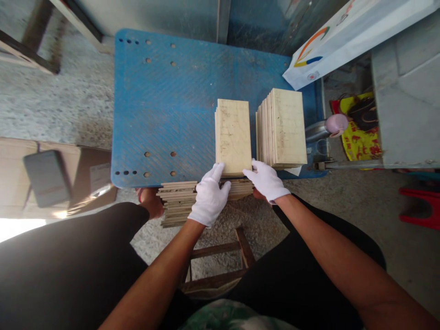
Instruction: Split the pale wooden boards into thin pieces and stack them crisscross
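Observation:
Both my hands wear white gloves. My left hand (209, 197) and my right hand (265, 179) grip the near end of a small stack of pale wooden boards (233, 135) that lies on the blue platform (161, 110). The fingers of both hands curl over the stack's near edge. A taller stack of the same boards (283, 126) stands just right of it. Below the platform's near edge lies a messy pile of boards (177, 201), partly under my left hand.
A cardboard box (85, 176) with a dark flat object on it sits at the left. A white printed bag (343, 36), a pink-capped bottle (332, 124), a yellow bag (359, 140) and a grey block (409, 91) crowd the right. A wooden stool frame (220, 263) stands between my legs.

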A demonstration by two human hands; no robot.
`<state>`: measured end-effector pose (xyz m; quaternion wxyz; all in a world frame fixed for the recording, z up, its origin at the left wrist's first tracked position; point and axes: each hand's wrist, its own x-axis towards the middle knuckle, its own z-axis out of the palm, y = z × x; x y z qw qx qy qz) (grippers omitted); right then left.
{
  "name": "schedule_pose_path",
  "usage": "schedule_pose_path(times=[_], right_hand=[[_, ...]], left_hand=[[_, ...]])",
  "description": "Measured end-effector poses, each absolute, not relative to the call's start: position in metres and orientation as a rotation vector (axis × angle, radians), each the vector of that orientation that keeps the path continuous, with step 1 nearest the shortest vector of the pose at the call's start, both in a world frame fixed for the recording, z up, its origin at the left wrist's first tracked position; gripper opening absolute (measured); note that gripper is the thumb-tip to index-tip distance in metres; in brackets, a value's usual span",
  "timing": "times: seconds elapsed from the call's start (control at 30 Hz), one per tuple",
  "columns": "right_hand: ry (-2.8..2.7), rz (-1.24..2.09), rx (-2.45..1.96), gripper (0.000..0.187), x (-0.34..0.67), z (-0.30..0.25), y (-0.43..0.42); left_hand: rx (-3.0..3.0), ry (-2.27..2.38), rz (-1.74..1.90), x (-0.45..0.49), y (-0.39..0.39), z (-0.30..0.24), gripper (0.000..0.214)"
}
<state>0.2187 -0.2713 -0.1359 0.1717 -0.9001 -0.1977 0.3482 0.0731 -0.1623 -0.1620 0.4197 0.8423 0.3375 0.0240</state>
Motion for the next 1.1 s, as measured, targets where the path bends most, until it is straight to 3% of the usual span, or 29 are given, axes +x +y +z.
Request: schedule_pose_path(times=[0.33,0.63,0.9,1.1], right_hand=[[-0.443,0.927,-2.539,0.034,0.230,-0.142,-0.273],[-0.237,0.796,-2.498,0.031,0.231,-0.143,-0.273],[0.018,1.093,-1.930,0.036,0.232,-0.119,-0.263],[0.070,1.234,-1.623,0.043,0.220,-0.108,-0.266]], left_hand=[[2.581,0.474,-0.129,0.070,-0.180,-0.147,0.072],[2.588,0.512,-0.120,0.070,-0.180,-0.146,0.075],[2.307,0.737,-0.042,0.075,-0.176,-0.139,0.075],[1.604,1.061,0.086,0.081,-0.137,-0.125,0.069]])
